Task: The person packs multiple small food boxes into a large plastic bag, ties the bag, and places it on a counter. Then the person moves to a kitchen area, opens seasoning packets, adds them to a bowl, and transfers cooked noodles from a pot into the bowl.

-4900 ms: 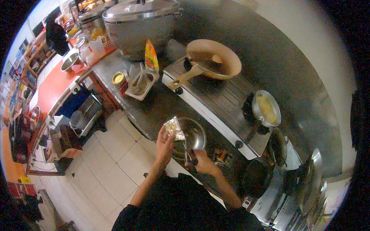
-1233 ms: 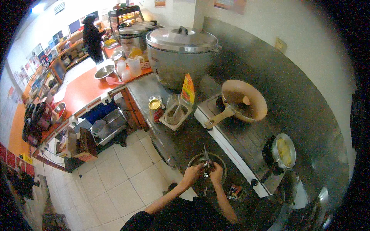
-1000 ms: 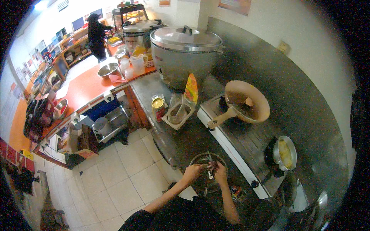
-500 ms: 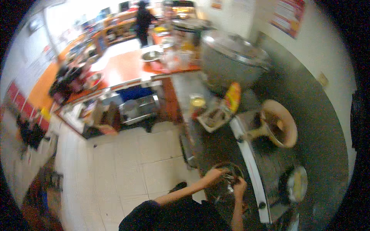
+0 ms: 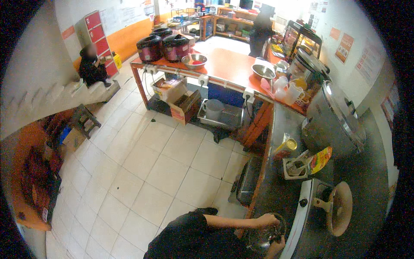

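Note:
At the lower right, on the dark counter, a round see-through bowl [image 5: 258, 245] sits close in front of my body. My left hand [image 5: 270, 219] is at its far rim with the fingers bent in; what they hold is too small to tell. Beside the bowl's right side, my right hand [image 5: 276, 246] has its fingers curled toward the middle, over something dark and shiny I cannot make out. Just right of my hands stands a stove with a white front panel [image 5: 298, 222], bearing a worn wok [image 5: 340, 209] with a handle.
Farther along the counter are a metal tray [image 5: 295, 169] with utensils, a yellow packet [image 5: 321, 159], a yellow-lidded jar [image 5: 290, 145] and a big steel pot [image 5: 330, 121]. An orange table [image 5: 226, 64] holds rice cookers [image 5: 176, 46] and bowls. One person [image 5: 92, 67] sits on stairs; another [image 5: 261, 30] stands far back.
My view has swung left, so the counter and stove now lie farther right and lower. Both hands stay at the bowl. The seated person is now plainly seen.

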The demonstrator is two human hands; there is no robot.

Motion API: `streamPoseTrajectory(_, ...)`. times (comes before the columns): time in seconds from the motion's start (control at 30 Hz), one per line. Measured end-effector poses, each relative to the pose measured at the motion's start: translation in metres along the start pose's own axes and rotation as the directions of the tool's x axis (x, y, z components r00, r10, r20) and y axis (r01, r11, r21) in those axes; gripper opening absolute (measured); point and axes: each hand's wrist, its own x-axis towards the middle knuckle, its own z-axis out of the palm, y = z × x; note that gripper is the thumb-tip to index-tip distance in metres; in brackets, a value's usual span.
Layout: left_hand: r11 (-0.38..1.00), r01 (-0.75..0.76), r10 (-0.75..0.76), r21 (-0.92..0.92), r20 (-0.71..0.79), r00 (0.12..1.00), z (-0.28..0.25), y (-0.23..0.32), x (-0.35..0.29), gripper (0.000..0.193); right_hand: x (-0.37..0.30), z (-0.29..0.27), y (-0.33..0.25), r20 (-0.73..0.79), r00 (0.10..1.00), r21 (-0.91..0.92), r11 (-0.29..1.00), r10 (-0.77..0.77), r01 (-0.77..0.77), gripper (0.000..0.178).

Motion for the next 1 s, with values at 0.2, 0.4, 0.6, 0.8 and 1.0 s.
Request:
streamPoseTrajectory(0.2,0.988,0.148,-0.152,0.036,0.145,0.978,-0.027,0.054,0.009,0.017,-0.011,-0.004,0.004,-0.254,0.961,0.098,0.992,0.106,-0.083,0.034)
streamPoseTrajectory(0.4,0.989,0.058,-0.071,-0.133,-0.099,0.993,-0.001,0.049,0.006,0.017,0.02,-0.048,0.131,-0.308,0.927,-0.484,0.874,-0.215,0.041,0.041)
streamPoseTrajectory(0.6,0.99,-0.058,0.044,0.132,0.11,0.993,-0.009,0.053,0.003,0.018,0.011,-0.052,0.13,-0.314,0.94,-0.136,0.986,-0.131,0.092,0.039)
streamPoseTrajectory(0.8,0.992,0.125,-0.125,0.014,0.23,0.965,-0.001,0.057,0.001,0.024,0.003,-0.049,0.109,-0.389,0.905,-0.398,0.917,-0.169,0.0,0.039)
streamPoseTrajectory(1.0,0.914,-0.348,0.386,0.207,-0.185,0.904,-0.061,0.042,0.014,0.032,-0.026,-0.05,0.056,-0.336,0.941,-0.331,0.931,0.035,-0.152,0.03)
